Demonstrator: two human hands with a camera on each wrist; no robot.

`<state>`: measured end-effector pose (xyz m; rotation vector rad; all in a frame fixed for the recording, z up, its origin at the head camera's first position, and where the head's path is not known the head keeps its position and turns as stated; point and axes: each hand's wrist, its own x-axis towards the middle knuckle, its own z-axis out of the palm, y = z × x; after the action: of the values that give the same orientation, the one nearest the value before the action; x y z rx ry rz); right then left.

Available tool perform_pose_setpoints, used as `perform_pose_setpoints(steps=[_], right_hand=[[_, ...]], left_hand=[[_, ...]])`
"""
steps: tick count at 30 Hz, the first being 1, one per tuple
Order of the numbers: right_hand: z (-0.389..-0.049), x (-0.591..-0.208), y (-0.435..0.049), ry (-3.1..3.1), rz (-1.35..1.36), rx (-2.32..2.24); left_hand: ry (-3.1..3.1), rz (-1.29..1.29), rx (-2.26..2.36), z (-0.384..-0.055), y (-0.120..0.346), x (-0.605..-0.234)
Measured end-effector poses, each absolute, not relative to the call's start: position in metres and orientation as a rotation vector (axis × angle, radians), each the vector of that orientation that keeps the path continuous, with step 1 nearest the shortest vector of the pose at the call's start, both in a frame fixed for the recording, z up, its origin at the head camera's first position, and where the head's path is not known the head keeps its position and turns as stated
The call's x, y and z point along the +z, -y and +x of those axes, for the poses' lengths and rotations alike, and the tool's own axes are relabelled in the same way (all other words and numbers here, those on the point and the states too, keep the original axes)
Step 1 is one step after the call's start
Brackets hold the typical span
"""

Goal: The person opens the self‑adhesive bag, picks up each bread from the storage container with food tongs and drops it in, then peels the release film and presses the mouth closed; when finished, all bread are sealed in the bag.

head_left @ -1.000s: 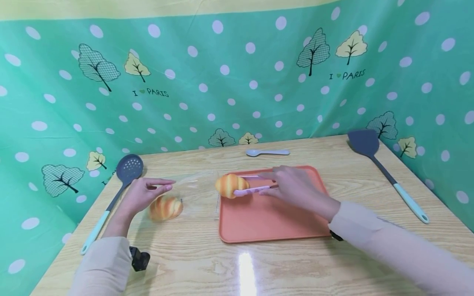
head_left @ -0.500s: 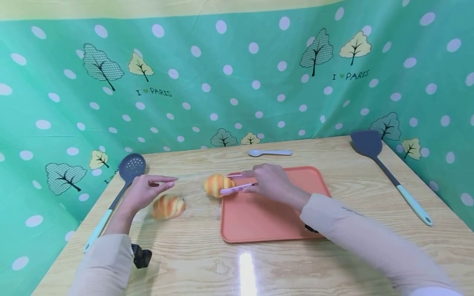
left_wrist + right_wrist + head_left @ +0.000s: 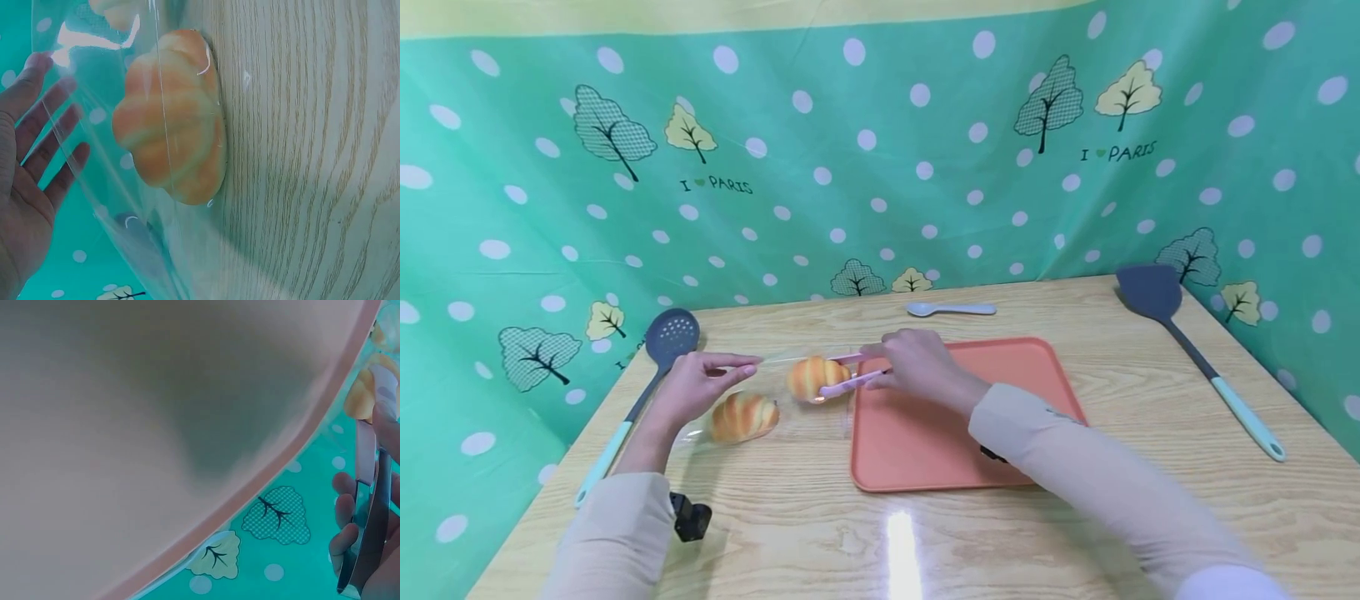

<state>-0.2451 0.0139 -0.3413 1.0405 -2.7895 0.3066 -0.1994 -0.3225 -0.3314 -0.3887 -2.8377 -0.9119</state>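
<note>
My left hand (image 3: pixel 688 392) pinches the upper edge of a clear plastic bag (image 3: pixel 805 423). Inside the bag lies a croissant (image 3: pixel 745 417), seen through the film in the left wrist view too. My right hand (image 3: pixel 917 367) grips food tongs (image 3: pixel 847 384) that have metal handles and lilac tips. Between those tips sits a second croissant (image 3: pixel 811 379), off the tray's left edge. It appears to be within the bag's mouth, though the transparent film makes the exact edge hard to tell. In the right wrist view the tongs (image 3: pixel 369 512) lie between thumb and curled fingers.
A coral tray (image 3: pixel 940 454) lies beneath my right forearm. On the left rests a skimmer (image 3: pixel 672 337) with a mint handle. A small lilac spoon (image 3: pixel 951 309) is behind the tray, and a dark turner (image 3: pixel 1150 292) is at the right. A patterned curtain (image 3: pixel 880 133) backs the table.
My right hand has moved left with the tongs, carrying the second croissant from over the tray to the bag. My left hand has stayed nearly still, holding the bag's edge.
</note>
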Motion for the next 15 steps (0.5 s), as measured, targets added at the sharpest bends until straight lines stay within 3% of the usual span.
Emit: perform_pose_setpoints(steps=[15], right_hand=[[-0.243,-0.345,0.004,2.832,1.128,0.293]], left_hand=[[2.864,-0.372,-0.932,-0.202,0.32,-0.333]])
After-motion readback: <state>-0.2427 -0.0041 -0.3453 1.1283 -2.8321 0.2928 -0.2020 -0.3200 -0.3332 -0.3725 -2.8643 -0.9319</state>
